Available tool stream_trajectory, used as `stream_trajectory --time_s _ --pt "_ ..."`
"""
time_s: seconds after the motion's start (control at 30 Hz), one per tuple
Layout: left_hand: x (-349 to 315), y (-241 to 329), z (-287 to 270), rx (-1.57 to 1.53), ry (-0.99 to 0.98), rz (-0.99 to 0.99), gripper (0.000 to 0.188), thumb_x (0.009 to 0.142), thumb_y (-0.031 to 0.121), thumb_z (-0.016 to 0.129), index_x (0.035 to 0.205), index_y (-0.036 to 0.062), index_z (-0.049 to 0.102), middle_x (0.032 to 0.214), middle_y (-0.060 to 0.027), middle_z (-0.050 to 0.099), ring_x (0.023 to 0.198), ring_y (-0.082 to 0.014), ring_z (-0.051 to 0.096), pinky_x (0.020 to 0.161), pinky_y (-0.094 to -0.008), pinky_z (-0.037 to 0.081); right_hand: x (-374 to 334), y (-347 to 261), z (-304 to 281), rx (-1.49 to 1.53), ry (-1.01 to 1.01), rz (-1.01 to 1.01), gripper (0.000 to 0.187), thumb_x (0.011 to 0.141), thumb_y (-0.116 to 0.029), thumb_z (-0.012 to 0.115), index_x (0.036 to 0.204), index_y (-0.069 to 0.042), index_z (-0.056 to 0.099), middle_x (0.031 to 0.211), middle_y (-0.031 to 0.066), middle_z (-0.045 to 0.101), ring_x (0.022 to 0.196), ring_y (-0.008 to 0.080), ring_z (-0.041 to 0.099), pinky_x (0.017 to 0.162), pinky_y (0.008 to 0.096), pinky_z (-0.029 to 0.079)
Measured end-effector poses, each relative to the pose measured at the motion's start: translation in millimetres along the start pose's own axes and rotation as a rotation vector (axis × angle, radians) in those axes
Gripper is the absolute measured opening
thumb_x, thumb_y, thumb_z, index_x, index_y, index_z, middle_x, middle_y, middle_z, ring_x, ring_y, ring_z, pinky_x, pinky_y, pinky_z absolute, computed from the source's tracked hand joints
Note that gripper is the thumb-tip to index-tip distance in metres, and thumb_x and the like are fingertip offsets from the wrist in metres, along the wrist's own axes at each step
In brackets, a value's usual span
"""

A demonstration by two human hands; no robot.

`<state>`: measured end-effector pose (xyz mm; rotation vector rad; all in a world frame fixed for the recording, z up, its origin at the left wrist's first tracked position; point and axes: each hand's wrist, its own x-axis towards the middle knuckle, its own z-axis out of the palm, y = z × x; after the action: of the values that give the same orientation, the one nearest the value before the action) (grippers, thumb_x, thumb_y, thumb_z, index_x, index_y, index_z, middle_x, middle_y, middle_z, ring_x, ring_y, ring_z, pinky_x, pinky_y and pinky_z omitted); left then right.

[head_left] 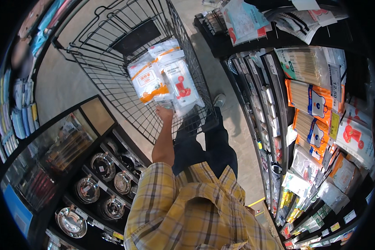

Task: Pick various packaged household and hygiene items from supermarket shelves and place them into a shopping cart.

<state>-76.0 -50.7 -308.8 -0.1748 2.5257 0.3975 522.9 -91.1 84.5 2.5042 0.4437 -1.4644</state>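
My left hand [165,112] reaches into a black wire shopping cart [102,71]. It is closed on a clear plastic package [166,103] at the lower edge of a group of packs; its fingertips are partly hidden. Just beyond the hand lies a white and orange plastic bag [146,82]. A white pack of straws with a red picture [181,85] lies right of that bag, close to the hand. Behind both, another white and orange pack [164,48] is partly covered. My right hand is out of view.
Shelves on the right hold skewer packs [304,98], straw packs [356,135] and hanging small goods. Shiny metal bowls [87,189] fill the lower left shelf. Folded cloths [18,118] stand at the far left. My shoe [219,100] is on the floor [233,83].
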Motion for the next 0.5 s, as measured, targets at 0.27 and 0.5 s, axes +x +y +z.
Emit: stream_trajectory --time_s 0.27,0.5 --pt "23.6 -0.8 26.4 0.164 -0.12 -0.015 0.106 0.043 0.04 0.088 0.123 -0.004 0.034 0.121 -0.0218 0.047 0.115 -0.0334 0.047 0.093 -0.0379 0.043 23.4 65.1 -10.6 0.075 -0.068 0.02 0.028 0.078 0.0 0.059 0.106 0.003 0.057 0.077 0.0132 0.06 0.062 0.0183 0.057 0.052 0.0283 0.043" --pt "36.1 -40.0 30.4 0.05 -0.074 0.249 0.058 0.049 0.036 0.086 0.085 -0.0005 0.059 0.083 -0.0156 0.064 0.08 -0.0269 0.064 0.072 -0.0355 0.051 41.0 15.2 -24.8 0.124 -0.08 -0.043 0.017 0.087 -0.009 0.054 0.103 -0.001 0.056 0.087 0.0144 0.064 0.069 0.0198 0.063 0.059 0.0303 0.051"
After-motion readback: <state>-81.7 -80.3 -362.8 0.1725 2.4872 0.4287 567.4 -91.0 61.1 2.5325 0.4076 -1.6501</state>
